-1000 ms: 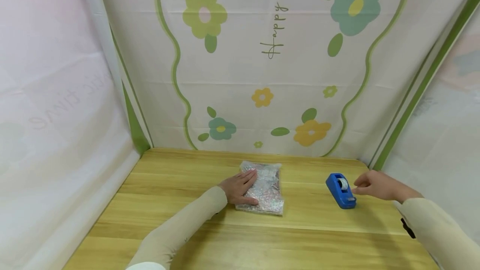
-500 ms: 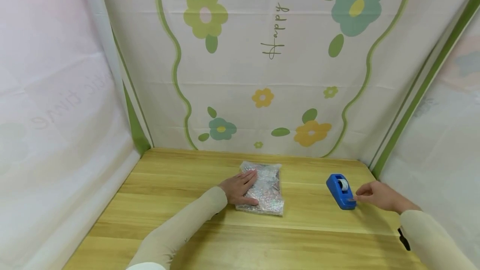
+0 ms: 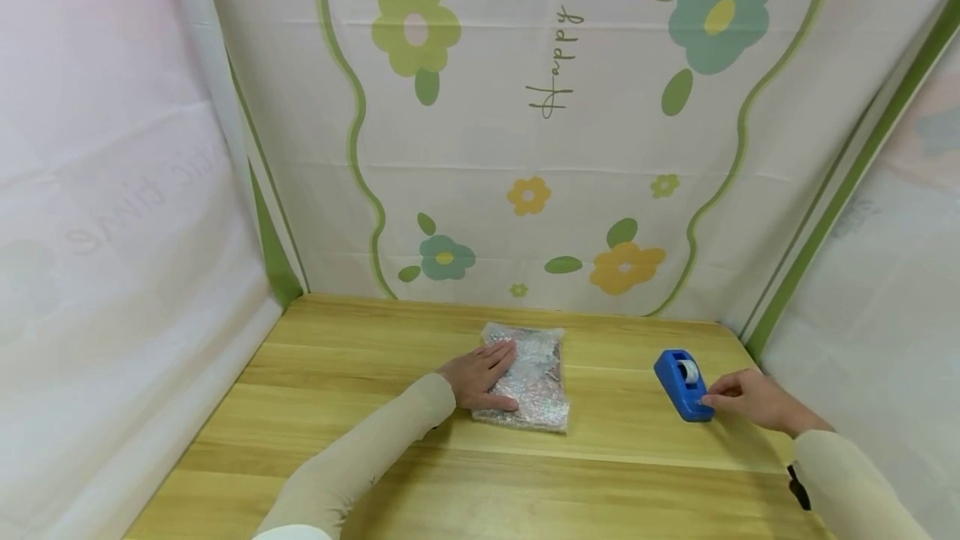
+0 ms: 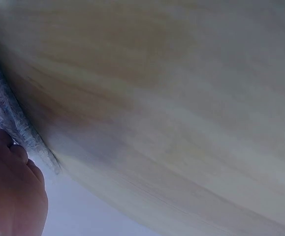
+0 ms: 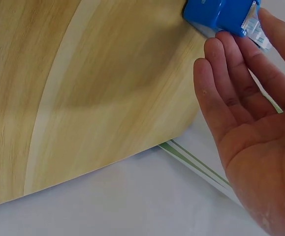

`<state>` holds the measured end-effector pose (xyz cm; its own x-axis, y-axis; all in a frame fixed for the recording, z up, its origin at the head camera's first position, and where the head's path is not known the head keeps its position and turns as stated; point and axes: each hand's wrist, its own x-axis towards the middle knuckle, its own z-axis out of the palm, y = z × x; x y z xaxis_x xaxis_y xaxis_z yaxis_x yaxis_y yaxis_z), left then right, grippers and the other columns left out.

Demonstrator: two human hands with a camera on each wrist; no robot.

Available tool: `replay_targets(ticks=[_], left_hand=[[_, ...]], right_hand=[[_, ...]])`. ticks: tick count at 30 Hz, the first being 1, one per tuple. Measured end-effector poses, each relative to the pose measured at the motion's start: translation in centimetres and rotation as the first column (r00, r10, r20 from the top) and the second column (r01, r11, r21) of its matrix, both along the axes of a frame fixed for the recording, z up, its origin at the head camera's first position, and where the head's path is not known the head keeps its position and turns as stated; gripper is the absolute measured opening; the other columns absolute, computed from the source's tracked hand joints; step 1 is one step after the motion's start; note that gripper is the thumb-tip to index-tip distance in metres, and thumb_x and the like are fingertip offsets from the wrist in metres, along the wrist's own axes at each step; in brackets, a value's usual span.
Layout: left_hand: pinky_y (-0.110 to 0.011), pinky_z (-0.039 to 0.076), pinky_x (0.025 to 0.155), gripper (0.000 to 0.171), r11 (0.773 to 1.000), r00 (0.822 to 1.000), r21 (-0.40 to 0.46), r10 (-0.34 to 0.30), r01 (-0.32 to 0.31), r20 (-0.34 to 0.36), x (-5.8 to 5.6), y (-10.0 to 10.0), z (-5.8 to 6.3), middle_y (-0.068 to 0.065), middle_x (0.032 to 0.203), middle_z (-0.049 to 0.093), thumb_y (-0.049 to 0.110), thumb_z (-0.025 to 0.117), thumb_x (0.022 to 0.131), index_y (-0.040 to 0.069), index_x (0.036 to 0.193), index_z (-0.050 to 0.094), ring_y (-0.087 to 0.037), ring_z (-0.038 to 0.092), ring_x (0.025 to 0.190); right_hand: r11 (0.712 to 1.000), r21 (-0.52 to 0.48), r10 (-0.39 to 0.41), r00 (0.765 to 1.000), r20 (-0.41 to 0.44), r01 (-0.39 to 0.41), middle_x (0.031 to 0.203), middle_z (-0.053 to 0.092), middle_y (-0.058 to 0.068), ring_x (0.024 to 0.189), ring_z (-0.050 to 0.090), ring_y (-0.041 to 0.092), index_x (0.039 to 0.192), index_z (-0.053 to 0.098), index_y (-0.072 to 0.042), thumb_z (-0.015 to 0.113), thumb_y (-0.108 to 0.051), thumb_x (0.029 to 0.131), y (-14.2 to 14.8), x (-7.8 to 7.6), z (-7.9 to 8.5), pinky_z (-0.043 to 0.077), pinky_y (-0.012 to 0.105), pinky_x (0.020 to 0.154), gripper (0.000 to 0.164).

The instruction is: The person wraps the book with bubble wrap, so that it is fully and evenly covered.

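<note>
A flat package in bubble wrap lies on the table, its wrapping shiny and see-through. My left hand rests on its left side with the fingers straight; the left wrist view catches only the wrap's edge and part of that hand. To the right stands a blue tape dispenser carrying a tape roll. At its cutter end, my right hand pinches the tape's free end between thumb and index finger. The right wrist view shows the clear tape by the toothed cutter, other fingers extended.
The wooden table runs back to a hanging cloth printed with flowers. More cloth hangs along the left side and right side. The dispenser stands near the table's right edge.
My right hand has come slightly left and nearer, from beside the dispenser to its cutter end, and now pinches the tape. The left hand and package stay in place.
</note>
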<state>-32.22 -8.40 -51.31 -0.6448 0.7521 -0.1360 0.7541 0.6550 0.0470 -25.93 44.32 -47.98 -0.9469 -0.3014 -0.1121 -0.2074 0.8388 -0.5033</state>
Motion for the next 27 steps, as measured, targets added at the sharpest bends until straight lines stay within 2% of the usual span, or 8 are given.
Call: replay_targets(ticks=[7, 13, 21, 27], left_hand=[[-0.042, 0.024, 0.134, 0.097, 1.000, 1.000, 0.008, -0.002, 0.002, 0.000, 0.1, 0.0, 0.3, -0.011, 0.179, 0.013, 0.070, 0.044, 0.105, 0.006, 0.170, 0.014, -0.026, 0.017, 0.166], [-0.042, 0.024, 0.134, 0.096, 1.000, 1.000, 0.013, -0.001, 0.001, 0.006, 0.2, 0.0, 0.3, -0.012, 0.179, 0.014, 0.070, 0.045, 0.105, 0.006, 0.170, 0.014, -0.027, 0.017, 0.166], [-0.042, 0.024, 0.134, 0.097, 1.000, 1.000, 0.002, 0.005, -0.005, 0.001, 0.0, 0.0, -0.2, -0.010, 0.179, 0.013, 0.071, 0.044, 0.104, 0.007, 0.170, 0.014, -0.025, 0.017, 0.166], [-0.042, 0.025, 0.134, 0.097, 1.000, 1.000, 0.009, -0.003, 0.003, -0.003, -0.1, -0.1, -0.3, -0.012, 0.179, 0.013, 0.069, 0.045, 0.105, 0.005, 0.170, 0.014, -0.026, 0.017, 0.166]], right_hand=[[1.000, 0.024, 0.001, 0.999, -0.033, 0.000, 0.099, 0.079, 0.002, 0.082, 0.063, -0.004, 0.101, 0.081, -0.011, 0.075, -0.029, 0.099, -0.2, -0.1, -0.3, 0.054, 0.022, 0.069, 0.020], [0.999, 0.021, -0.040, 0.999, -0.032, 0.040, 0.097, 0.078, 0.000, 0.081, 0.061, -0.002, 0.097, 0.080, -0.012, 0.077, -0.026, 0.098, -0.7, 0.0, -0.2, 0.053, 0.022, 0.068, 0.015], [0.992, 0.003, -0.128, 0.991, 0.046, 0.128, 0.093, 0.075, 0.002, 0.078, 0.060, 0.008, 0.095, 0.078, -0.007, 0.076, -0.019, 0.098, -1.5, -0.1, 0.5, 0.050, 0.023, 0.066, 0.012], [0.989, 0.008, -0.145, 0.985, 0.089, 0.145, 0.088, 0.076, 0.003, 0.077, 0.060, 0.015, 0.090, 0.077, -0.001, 0.075, -0.009, 0.096, -2.2, -0.7, 1.3, 0.049, 0.026, 0.064, 0.010]])
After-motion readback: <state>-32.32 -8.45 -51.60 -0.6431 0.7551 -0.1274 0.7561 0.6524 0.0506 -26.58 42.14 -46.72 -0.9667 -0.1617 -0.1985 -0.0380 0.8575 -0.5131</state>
